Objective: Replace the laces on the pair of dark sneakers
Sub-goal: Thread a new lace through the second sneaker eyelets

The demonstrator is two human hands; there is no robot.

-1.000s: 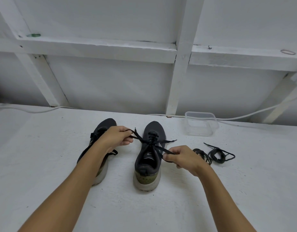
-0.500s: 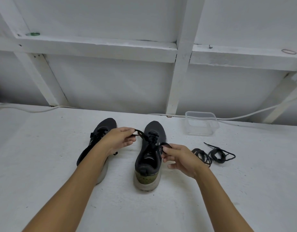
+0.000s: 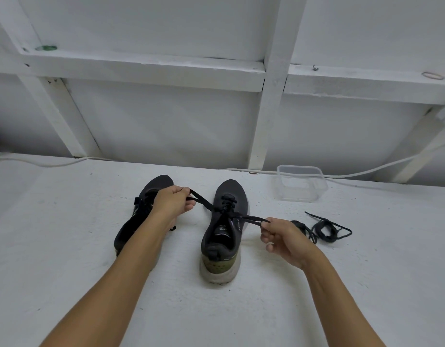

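Lace (image 3: 251,217) runs taut out of both sides of the right-hand sneaker (image 3: 224,229), which stands upright on the white bench (image 3: 341,284), toe toward the wall and heel toward the person. The left hand (image 3: 171,202) pinches one end up and to the left of the eyelets, fingers curled round it; the right hand (image 3: 282,236) pinches the other end lower and to the right, fingers likewise curled. The two ends cross over the tongue. The second sneaker (image 3: 141,214) lies just beside the first on its left, partly hidden under the left hand and forearm, with a narrow strip of bare bench between the pair. To the right of the right hand, near but apart from it, a loose bundle of dark laces (image 3: 324,227) lies coiled on the bench. Beyond that, close to the back edge, stands a clear plastic container (image 3: 300,184), just in front of a white cable (image 3: 366,172) that follows the foot of the wall. Wide bare bench spreads on both outer sides and in front of the heels. A white framed ledge (image 3: 141,68) crosses the wall above.
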